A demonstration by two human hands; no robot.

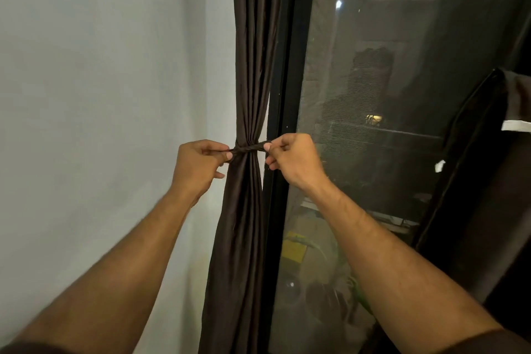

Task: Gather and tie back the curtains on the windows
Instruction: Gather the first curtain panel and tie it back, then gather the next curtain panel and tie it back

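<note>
A dark brown curtain (253, 66) hangs gathered into a narrow bundle at the left side of the window. A matching brown tie-back (249, 148) is wrapped tightly around its waist. My left hand (198, 165) pinches the tie's left end, close against the bundle. My right hand (293, 159) pinches the other end just to the right of the bundle. Both ends are pulled taut and level. The knot itself is partly hidden by my fingers.
A white wall (100, 80) fills the left. The black window frame (284, 95) stands right of the curtain, with a mesh-covered pane (373, 123) showing a dark outside. Another dark cloth (511, 95) hangs at the far right.
</note>
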